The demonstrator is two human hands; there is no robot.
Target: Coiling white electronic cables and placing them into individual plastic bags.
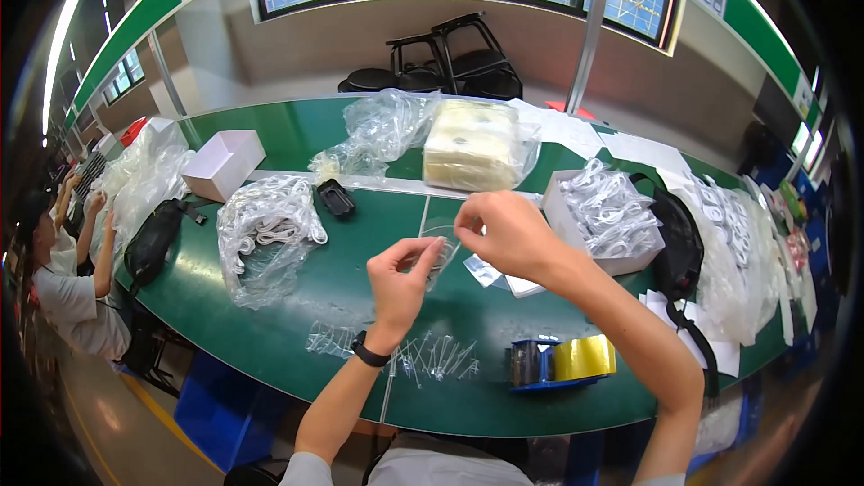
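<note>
Over the middle of the green table, my left hand [400, 281] pinches a small clear plastic bag [440, 261] between thumb and fingers. Inside the bag shows something pale and coiled, too small to name. My right hand [504, 230] is bent over the bag's upper edge, its thumb and forefinger pressed together there. Below my hands lie small papers or cards [504, 277], partly behind my right forearm. Several thin white ties [436, 357] are scattered near my left wrist. A white box [551, 202] heaped with bundled white cables [607, 207] stands beyond my right forearm.
An open plastic bag of white cables [270, 220] lies left, beside a small black holder [336, 199]. Wrapped flat bags [477, 144] are stacked behind. A blue dispenser with yellow tape [585, 358] stands near my right elbow. Another person [76, 279] works at far left.
</note>
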